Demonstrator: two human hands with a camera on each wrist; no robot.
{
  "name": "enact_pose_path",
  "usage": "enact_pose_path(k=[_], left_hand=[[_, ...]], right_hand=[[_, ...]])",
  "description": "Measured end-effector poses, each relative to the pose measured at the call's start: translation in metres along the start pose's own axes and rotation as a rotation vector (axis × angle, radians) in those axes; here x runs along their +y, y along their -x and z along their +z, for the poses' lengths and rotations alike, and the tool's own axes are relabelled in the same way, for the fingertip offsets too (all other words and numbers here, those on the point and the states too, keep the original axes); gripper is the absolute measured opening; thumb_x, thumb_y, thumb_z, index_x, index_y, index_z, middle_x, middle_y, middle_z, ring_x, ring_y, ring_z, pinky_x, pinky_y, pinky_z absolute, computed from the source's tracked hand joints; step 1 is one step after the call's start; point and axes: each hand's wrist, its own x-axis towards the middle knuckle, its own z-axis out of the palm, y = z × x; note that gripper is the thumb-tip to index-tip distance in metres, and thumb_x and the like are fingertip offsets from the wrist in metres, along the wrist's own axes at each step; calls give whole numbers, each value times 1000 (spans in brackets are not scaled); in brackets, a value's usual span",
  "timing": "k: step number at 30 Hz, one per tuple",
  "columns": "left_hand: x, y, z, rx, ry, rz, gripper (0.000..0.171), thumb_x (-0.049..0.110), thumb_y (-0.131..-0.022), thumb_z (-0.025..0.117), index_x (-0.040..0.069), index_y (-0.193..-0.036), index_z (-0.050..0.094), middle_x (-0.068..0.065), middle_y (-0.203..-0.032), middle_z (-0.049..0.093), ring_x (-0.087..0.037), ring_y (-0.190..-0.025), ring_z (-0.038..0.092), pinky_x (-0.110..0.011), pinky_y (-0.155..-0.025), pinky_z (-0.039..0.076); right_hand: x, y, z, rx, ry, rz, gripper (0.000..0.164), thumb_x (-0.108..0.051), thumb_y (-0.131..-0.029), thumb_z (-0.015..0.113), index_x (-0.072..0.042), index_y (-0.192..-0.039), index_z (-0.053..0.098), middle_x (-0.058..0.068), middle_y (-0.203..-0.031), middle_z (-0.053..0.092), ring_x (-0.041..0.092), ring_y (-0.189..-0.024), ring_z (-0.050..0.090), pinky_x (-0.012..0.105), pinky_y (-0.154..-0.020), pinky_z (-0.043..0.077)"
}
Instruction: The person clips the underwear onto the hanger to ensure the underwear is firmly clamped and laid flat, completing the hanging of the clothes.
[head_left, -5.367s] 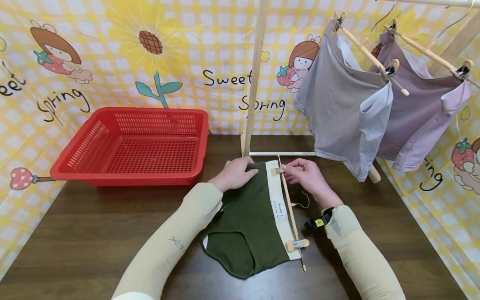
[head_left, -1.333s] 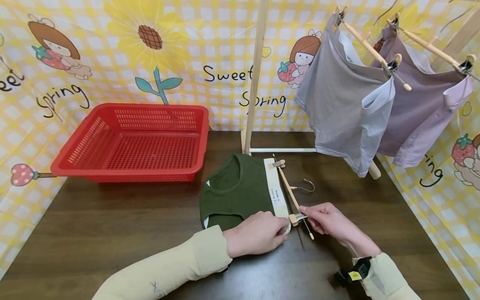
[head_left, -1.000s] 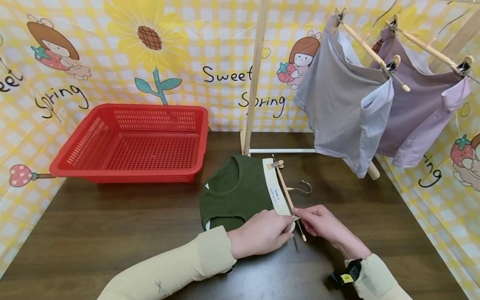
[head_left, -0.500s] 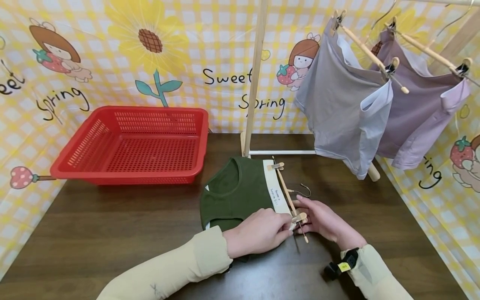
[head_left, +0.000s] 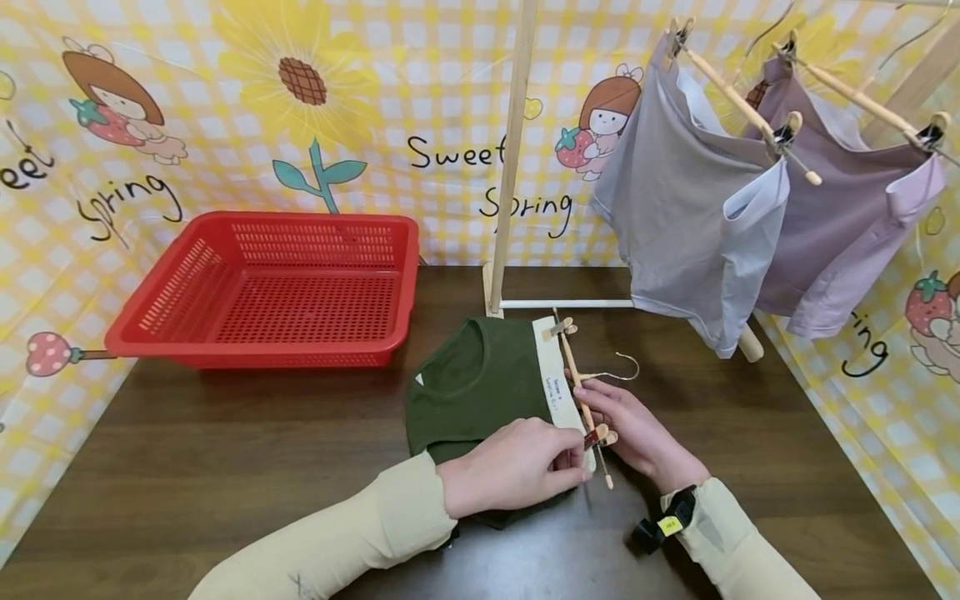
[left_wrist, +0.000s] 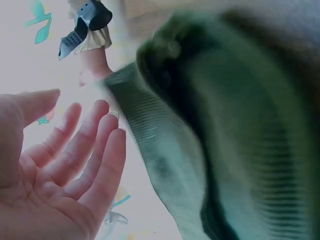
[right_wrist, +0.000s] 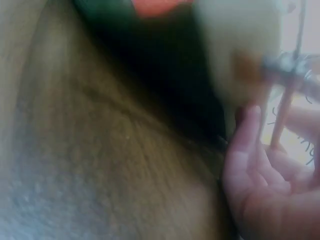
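Observation:
Dark green briefs [head_left: 510, 383] with a white waistband [head_left: 556, 383] hang from both clips of a wooden trouser hanger [head_left: 573, 364]. The waistband faces right. My right hand [head_left: 637, 433] holds the hanger's bar between thumb and fingers, close to the near clip [head_left: 597, 438]. In the right wrist view the hanger and clip are blurred above that hand [right_wrist: 275, 185]. My left hand [head_left: 521, 467] is by the near end of the waistband, hiding part of the briefs. In the left wrist view the left hand's fingers [left_wrist: 75, 160] are parted and loosely bent, holding nothing, beside the green fabric [left_wrist: 160, 145].
A red plastic basket [head_left: 258, 346] stands at the back left of the wooden table [head_left: 247, 467]. A rack with a wooden post [head_left: 512, 167] rises behind the briefs. Grey briefs [head_left: 690, 208] and mauve briefs [head_left: 817, 217] hang on it at the right.
Both clips have come to grip the waistband's ends as the hands moved to the near side. My right hand has let go of the near clip and taken the hanger bar, shifting it slightly.

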Motion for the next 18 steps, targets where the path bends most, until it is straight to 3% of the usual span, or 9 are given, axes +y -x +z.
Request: enact_pose_path(k=[4, 7, 11, 18], left_hand=[[-6, 1, 0, -8, 13, -28, 13, 35, -88, 65, 28, -79, 58, 24, -63, 49, 12, -56, 45, -11, -51, 37], [-11, 2, -1, -33, -18, -52, 14, 34, -86, 67, 26, -79, 59, 22, -65, 50, 8, -57, 46, -14, -52, 38], [-19, 4, 0, -117, -50, -102, 15, 33, -82, 72, 22, -83, 61, 15, -71, 52, 2, -63, 48, -17, -58, 40], [-31, 10, 9, -210, -51, -109, 20, 29, -78, 77, 20, -91, 65, 8, -83, 52, -4, -74, 47, -18, -69, 40]], right_hand=[[2, -1, 1, 53, 23, -43, 47, -24, -94, 58, 0, -132, 45, 8, -105, 62, 16, -80, 61, 27, -62, 50], [2, -1, 1, 86, 76, -88, 54, -23, -93, 60, -7, -140, 40, 8, -105, 62, 15, -78, 60, 26, -64, 50], [0, -3, 0, 112, 125, -141, 60, -19, -92, 61, -16, -146, 33, 15, -108, 61, 17, -80, 60, 27, -68, 50], [-1, -5, 0, 88, 113, -187, 51, -11, -92, 61, -8, -140, 43, 23, -117, 56, 17, -82, 59, 25, -66, 50]])
